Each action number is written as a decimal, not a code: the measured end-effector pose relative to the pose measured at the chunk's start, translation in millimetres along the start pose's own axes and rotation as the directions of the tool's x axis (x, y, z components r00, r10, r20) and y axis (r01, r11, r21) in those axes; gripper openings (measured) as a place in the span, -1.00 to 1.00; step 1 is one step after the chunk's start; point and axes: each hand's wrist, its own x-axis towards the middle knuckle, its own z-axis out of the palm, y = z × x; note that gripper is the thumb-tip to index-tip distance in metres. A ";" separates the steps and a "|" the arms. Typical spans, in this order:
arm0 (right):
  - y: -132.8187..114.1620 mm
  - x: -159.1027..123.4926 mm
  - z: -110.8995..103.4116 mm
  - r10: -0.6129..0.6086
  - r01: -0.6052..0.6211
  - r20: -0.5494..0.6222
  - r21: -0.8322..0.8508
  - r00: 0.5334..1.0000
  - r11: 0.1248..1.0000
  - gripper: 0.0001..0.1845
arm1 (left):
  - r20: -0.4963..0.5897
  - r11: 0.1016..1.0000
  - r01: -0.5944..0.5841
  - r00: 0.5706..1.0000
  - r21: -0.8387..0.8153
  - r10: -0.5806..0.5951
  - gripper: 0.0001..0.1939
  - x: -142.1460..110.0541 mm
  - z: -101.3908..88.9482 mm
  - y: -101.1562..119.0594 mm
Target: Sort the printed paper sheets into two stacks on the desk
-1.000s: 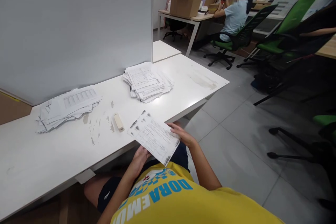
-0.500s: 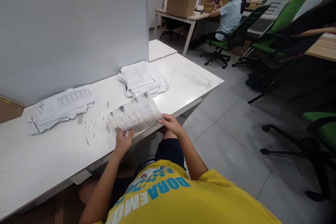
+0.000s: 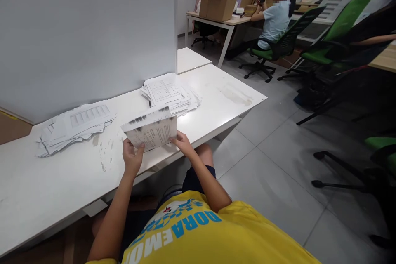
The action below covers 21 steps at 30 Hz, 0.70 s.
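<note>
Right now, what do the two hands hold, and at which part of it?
Both hold one small bundle of white printed paper sheets: the left hand pinches its lower left corner, the right hand its lower right corner, above the white table.

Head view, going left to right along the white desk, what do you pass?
Left paper pile → left hand → held sheets → right hand → bare desk end.

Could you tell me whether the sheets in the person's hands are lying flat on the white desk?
No, the sheets are lifted above the desk, gripped by the left hand and right hand at their lower corners.
</note>
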 end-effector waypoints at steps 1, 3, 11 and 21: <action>-0.1 0.1 -0.5 -0.003 0.003 -0.003 0.014 1.000 1.000 -0.50 | 0.002 1.000 -0.012 1.000 0.002 0.012 -0.45 -0.3 -0.6 -0.3; -0.8 0.7 -1.2 -0.007 0.008 -0.012 0.049 1.000 0.999 -0.46 | 0.011 1.000 -0.019 1.000 0.002 0.019 -0.44 -0.9 -1.2 -1.0; -3.3 2.2 -0.9 0.022 -0.019 -0.033 0.083 0.999 0.996 -0.46 | -0.015 0.998 0.029 1.000 0.055 -0.028 -0.29 -6.2 6.0 0.3; -6.5 -2.2 2.5 -0.061 0.066 -0.068 0.080 0.996 0.995 -0.56 | -0.033 0.995 -0.077 0.996 0.065 0.079 -0.31 -6.0 0.0 14.0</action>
